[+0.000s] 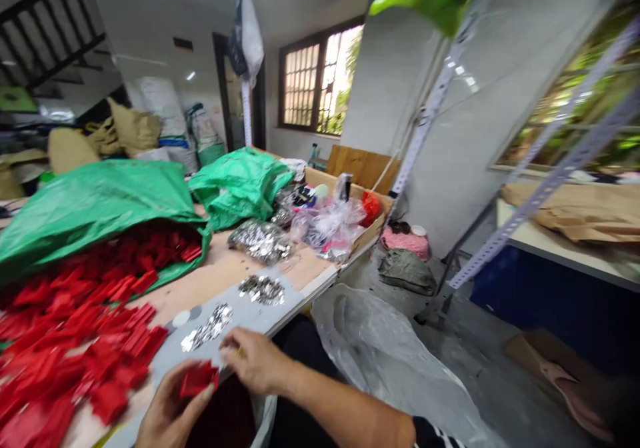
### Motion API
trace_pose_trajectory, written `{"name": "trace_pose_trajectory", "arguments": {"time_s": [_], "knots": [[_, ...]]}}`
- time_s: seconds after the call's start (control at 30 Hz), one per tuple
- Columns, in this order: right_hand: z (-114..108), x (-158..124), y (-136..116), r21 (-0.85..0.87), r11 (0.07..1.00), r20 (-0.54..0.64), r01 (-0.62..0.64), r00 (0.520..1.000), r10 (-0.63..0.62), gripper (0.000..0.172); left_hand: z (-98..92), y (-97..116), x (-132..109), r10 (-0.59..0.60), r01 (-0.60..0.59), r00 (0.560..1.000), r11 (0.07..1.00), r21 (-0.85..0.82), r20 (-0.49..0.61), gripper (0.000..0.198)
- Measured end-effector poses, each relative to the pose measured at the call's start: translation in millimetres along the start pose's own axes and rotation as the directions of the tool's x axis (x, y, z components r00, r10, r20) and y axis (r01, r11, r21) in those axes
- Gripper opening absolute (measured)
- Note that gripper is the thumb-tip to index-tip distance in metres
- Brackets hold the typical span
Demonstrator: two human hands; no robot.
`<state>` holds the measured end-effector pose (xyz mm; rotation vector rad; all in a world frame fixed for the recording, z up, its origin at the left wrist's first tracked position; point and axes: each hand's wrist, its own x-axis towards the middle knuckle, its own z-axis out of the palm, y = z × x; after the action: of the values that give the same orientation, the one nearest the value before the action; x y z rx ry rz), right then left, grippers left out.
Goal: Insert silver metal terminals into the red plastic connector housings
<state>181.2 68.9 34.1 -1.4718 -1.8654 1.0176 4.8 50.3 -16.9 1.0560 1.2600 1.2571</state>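
My left hand [167, 411] is closed on a small red plastic part [197, 379], held between thumb and fingers over the table's front edge. Just to its right, my right hand [257, 361] has its fingertips pinched together; whatever they hold is too small and blurred to name. Beyond the hands, a pile of shiny flat metal pieces [209, 328] lies on a grey sheet [197, 299], and a second pile of metal pieces [263, 290] sits farther back. A large heap of similar red parts [75, 348] spreads across the table on the left.
Red parts spill from a green sack [110, 191]; another green sack [240, 185] lies behind. A clear bag of metal pieces [263, 241] and a wooden box [373, 231] with plastic bags stand farther back. Below the table's right edge hangs a translucent plastic bag [380, 348]. Perforated metal posts [430, 115] rise at right.
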Motion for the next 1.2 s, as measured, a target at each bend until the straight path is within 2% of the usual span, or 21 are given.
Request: {"name": "trace_pose_trajectory", "arguments": {"time_s": [0.07, 0.17, 0.3, 0.43, 0.5, 0.63, 0.7, 0.8, 1.2], "knots": [[-5, 2, 3, -0.056, 0.994, -0.031, 0.095, 0.995, -0.096, 0.021, -4.7, 16, 2, 0.033, -0.041, 0.995, 0.996, 0.08, 0.091, 0.045], [-7, 7, 11, -0.116, 0.983, -0.02, 0.143, 0.989, -0.147, 0.025, -11.2, 28, 12, 0.134, -0.161, 0.982, 0.961, 0.224, 0.133, 0.036], [-4, 9, 15, -0.146, 0.968, -0.006, 0.202, 0.979, -0.205, 0.025, -18.3, 24, 24, 0.198, -0.245, 0.967, 0.898, 0.366, 0.162, 0.038], [1, 11, 12, -0.149, 0.958, 0.013, 0.243, 0.97, -0.244, 0.023, -22.6, 17, 29, 0.238, -0.326, 0.936, 0.866, 0.379, 0.261, 0.041], [1, 13, 11, -0.145, 0.956, 0.029, 0.254, 0.967, -0.252, 0.021, -23.2, 16, 29, 0.22, -0.309, 0.938, 0.883, 0.354, 0.269, 0.042], [1, 17, 8, -0.075, 0.95, 0.034, 0.304, 0.953, -0.302, 0.016, -19.9, 23, 25, 0.084, -0.12, 0.966, 0.983, 0.138, 0.246, 0.047], [1, 17, 6, -0.032, 0.944, 0.029, 0.327, 0.945, -0.326, 0.016, -17.1, 28, 21, 0.042, -0.045, 0.967, 0.999, 0.006, 0.252, 0.048], [-1, 16, 4, 0.004, 0.938, 0.026, 0.346, 0.938, -0.346, 0.016, -14.2, 35, 17, 0.015, 0.011, 0.966, 0.995, -0.097, 0.26, 0.048], [-3, 10, -6, 0.063, 0.95, 0.014, 0.304, 0.952, -0.306, 0.01, -11.6, 47, 5, 0.046, -0.016, 0.962, 0.993, -0.114, 0.269, 0.051]]}}
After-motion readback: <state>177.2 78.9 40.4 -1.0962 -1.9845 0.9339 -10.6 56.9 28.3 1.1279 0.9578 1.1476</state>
